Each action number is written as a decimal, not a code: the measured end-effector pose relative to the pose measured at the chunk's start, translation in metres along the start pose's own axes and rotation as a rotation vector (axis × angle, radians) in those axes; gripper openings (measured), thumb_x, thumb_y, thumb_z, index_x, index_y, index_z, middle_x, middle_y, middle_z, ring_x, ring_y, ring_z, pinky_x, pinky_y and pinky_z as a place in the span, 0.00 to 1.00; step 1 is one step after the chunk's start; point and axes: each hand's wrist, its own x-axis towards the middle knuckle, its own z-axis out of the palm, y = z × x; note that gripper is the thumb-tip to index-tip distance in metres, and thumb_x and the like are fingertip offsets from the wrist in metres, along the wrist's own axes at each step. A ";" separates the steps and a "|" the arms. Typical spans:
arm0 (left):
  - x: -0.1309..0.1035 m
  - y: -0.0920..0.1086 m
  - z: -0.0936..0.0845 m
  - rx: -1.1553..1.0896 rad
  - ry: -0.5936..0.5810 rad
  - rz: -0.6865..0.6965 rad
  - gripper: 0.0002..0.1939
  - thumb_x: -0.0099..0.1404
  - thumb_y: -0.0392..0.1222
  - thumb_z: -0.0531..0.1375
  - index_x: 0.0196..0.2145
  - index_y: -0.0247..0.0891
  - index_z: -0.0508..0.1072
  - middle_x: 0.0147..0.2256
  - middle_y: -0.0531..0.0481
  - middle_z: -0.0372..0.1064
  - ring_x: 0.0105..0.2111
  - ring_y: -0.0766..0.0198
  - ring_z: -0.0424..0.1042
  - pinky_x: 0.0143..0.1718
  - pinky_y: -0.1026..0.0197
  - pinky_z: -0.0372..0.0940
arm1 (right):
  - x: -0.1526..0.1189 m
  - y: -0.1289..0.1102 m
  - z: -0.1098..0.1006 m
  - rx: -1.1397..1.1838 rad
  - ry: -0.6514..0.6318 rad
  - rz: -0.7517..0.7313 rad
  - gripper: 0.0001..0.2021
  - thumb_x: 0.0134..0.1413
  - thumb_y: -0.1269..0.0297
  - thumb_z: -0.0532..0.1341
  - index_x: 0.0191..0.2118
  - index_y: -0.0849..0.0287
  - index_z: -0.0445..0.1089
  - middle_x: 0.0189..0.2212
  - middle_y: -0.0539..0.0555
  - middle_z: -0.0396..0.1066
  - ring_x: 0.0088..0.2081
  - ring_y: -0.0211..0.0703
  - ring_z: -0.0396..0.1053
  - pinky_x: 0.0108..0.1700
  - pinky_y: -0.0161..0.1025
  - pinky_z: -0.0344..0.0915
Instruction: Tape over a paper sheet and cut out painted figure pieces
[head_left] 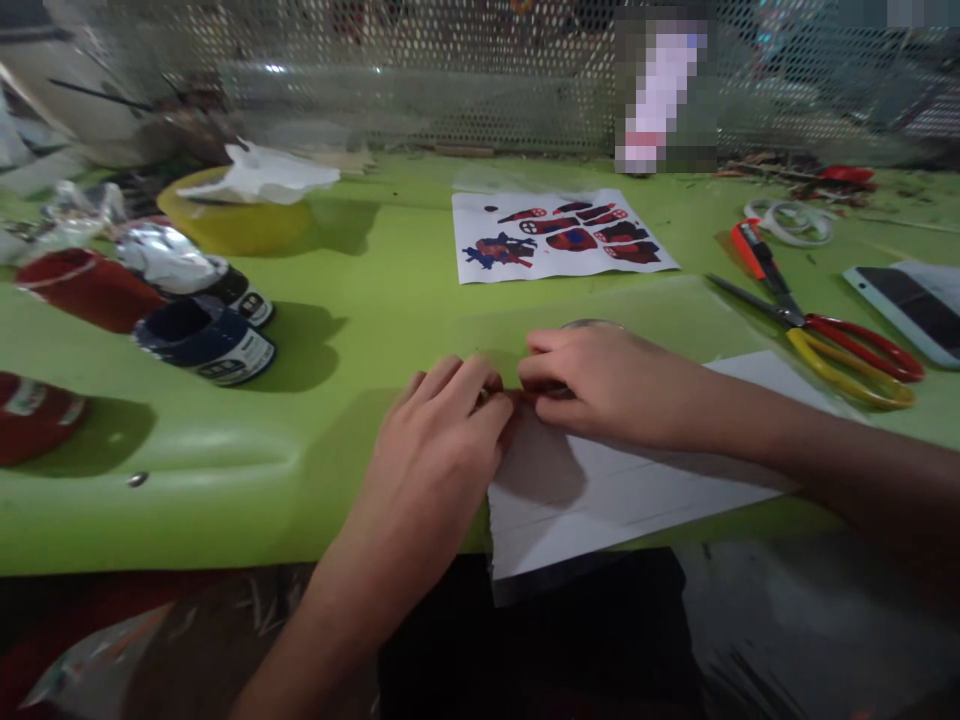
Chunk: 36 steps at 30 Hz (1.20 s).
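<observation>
My left hand (442,455) is at the upper left edge of a white sheet of paper (652,490), its fingers curled and pressed together in a pinch. What lies in that pinch is too small and shaded to name. Close beside it, my right hand (600,385) is curled over the paper, fingertips nearly meeting the left ones. A thin rounded rim (592,324) shows behind the right knuckles; the hand hides the rest of it. Under the paper, a clear plastic sheet (675,310) sticks out at the back and at the front corner.
A printed sheet (480,215) with red and blue shapes lies behind my hands. On the right are scissors (862,370), a box cutter (761,262), tape rings (787,222) and a phone (911,305). Paint jars (206,340) and a yellow bowl (232,225) stand left on the green table (225,510).
</observation>
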 end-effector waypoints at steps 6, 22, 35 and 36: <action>0.001 0.000 0.001 0.137 0.005 0.042 0.11 0.73 0.32 0.55 0.32 0.39 0.71 0.35 0.48 0.66 0.37 0.53 0.65 0.35 0.50 0.59 | -0.003 -0.015 -0.006 -0.173 -0.035 0.185 0.07 0.65 0.64 0.59 0.37 0.60 0.72 0.37 0.58 0.74 0.34 0.47 0.70 0.32 0.41 0.55; 0.004 -0.001 0.003 0.006 0.015 -0.027 0.10 0.74 0.35 0.56 0.34 0.37 0.76 0.34 0.49 0.66 0.37 0.56 0.65 0.38 0.52 0.63 | -0.034 0.031 0.000 0.179 0.125 0.018 0.08 0.66 0.67 0.55 0.38 0.58 0.72 0.40 0.55 0.74 0.39 0.47 0.70 0.40 0.41 0.59; 0.002 -0.002 0.003 -0.026 0.025 -0.037 0.09 0.73 0.34 0.57 0.36 0.37 0.77 0.33 0.49 0.68 0.36 0.58 0.64 0.36 0.54 0.62 | -0.025 0.027 0.007 0.048 0.096 0.106 0.11 0.69 0.65 0.57 0.33 0.60 0.68 0.40 0.55 0.70 0.37 0.45 0.68 0.41 0.41 0.58; 0.001 -0.002 0.004 -0.025 0.031 -0.034 0.09 0.73 0.34 0.57 0.36 0.37 0.77 0.33 0.49 0.68 0.36 0.58 0.64 0.36 0.54 0.62 | -0.024 0.027 0.007 0.058 0.088 0.107 0.11 0.69 0.65 0.57 0.33 0.60 0.68 0.40 0.55 0.70 0.37 0.45 0.68 0.41 0.41 0.59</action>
